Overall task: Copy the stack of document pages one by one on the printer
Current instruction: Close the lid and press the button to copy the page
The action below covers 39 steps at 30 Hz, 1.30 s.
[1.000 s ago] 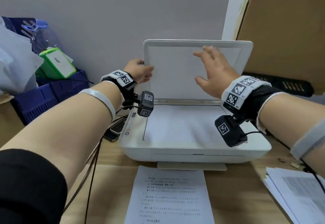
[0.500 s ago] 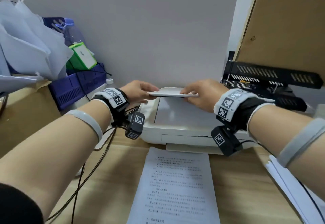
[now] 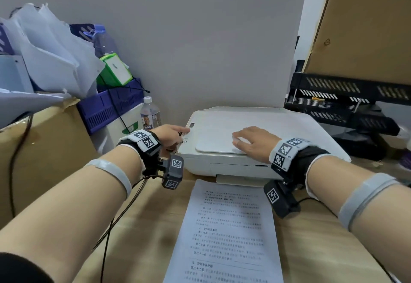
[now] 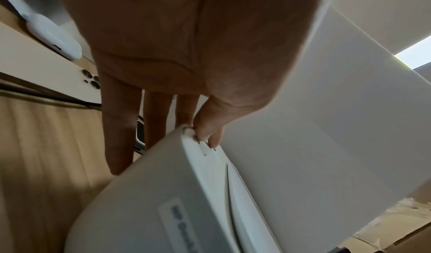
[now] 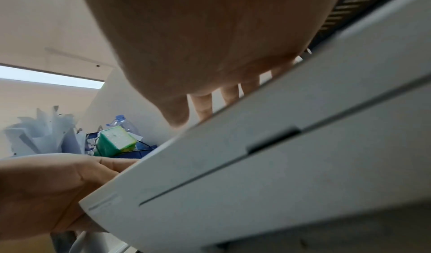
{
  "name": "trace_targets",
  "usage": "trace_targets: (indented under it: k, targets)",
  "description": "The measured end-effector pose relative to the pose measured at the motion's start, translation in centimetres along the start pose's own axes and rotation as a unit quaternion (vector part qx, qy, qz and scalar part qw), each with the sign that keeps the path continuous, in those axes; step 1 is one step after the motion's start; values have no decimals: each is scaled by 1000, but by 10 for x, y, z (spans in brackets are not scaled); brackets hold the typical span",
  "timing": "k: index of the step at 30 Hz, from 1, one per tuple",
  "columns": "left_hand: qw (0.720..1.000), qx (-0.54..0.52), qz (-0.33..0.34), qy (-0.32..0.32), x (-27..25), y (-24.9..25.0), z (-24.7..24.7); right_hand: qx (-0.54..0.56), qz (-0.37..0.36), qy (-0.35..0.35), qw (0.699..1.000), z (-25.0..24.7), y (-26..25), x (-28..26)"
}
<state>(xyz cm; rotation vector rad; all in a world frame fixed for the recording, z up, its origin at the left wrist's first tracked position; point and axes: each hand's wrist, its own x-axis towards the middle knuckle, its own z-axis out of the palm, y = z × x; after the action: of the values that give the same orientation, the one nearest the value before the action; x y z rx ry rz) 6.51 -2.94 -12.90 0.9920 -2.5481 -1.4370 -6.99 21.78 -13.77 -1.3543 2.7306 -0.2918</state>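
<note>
On desk, printer [image 3: 255, 131] front facing person

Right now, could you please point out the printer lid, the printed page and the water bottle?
printer lid [image 3: 218, 131]: head view, bare middle of its top.
printed page [image 3: 229, 227]: head view, middle of sheet.
water bottle [image 3: 150, 113]: head view, its label.

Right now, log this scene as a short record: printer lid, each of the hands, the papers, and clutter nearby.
printer lid: down flat on the printer
left hand: at the printer's left edge, a finger on the control strip
right hand: fingers flat on the lid
printed page: lies on the desk in front of the printer
desk: wooden
nearby: water bottle left of the printer, black trays to its right
</note>
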Motion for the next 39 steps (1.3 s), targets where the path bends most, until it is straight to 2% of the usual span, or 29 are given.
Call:
trace_targets:
  k: [3,9,39]
  targets:
    - [997,-65,-30,1,-1,-7,4,-36,10,15,999,18,0,-4]
    - [991,-127,-30,0,-10,-8,15,-45,11,28,999,22,0,-7]
    - [992,-125,-32,-5,-29,5,24,-41,18,40,998,24,-2,-9]
